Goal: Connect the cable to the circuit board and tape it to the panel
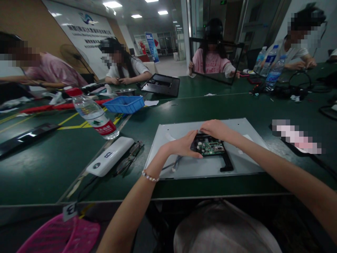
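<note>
Before you on the green tabletop (173, 109) lies a gray panel (193, 168). At the panel's middle sit a black bracket (228, 163), your left hand (183, 144) spread wide, your right hand (214, 129) bent, its hold unclear, and a green circuit board (210, 149).

Office workshop; worktable (179, 109), circuit board (210, 148) and wall sign (91, 32) show it.

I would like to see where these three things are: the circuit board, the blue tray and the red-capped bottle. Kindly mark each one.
Circuit board (210, 149), head view: middle of its green face.
Blue tray (126, 108), head view: its near outer wall.
Red-capped bottle (98, 121), head view: its label.
</note>
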`<state>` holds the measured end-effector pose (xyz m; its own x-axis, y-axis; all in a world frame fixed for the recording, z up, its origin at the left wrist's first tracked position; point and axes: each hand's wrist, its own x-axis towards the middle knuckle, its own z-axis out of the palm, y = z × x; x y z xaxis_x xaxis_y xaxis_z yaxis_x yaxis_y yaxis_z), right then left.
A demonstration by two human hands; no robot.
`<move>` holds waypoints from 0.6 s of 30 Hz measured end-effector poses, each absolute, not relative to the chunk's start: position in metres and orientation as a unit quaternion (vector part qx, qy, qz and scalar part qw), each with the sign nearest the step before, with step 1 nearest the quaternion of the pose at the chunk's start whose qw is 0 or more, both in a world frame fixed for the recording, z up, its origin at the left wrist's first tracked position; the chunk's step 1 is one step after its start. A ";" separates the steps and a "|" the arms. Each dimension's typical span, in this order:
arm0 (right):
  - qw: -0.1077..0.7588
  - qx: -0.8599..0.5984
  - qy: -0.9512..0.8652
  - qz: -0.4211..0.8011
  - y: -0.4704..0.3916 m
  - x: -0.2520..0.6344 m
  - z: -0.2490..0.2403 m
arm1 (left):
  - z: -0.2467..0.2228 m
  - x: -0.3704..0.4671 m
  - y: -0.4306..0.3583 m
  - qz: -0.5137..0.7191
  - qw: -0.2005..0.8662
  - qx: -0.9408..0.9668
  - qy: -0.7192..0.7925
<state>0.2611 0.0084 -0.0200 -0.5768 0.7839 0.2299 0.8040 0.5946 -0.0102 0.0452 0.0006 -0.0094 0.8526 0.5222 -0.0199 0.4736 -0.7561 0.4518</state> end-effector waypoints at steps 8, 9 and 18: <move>0.100 -0.458 -0.883 -0.024 -0.005 0.254 -0.018 | -0.011 0.047 0.002 0.055 0.239 0.934 0.260; 0.102 -0.458 -0.883 -0.024 -0.006 0.254 -0.019 | -0.011 0.047 0.002 0.054 0.239 0.934 0.260; 0.152 -0.443 -0.883 0.031 -0.002 0.260 -0.027 | -0.010 0.046 0.001 0.045 0.233 0.932 0.275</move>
<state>0.2597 -0.0018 -0.0269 -0.5621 0.7912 0.2409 0.7725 0.6063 -0.1889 0.0456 0.0006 -0.0098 0.8443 0.5340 -0.0439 0.4919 -0.7400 0.4588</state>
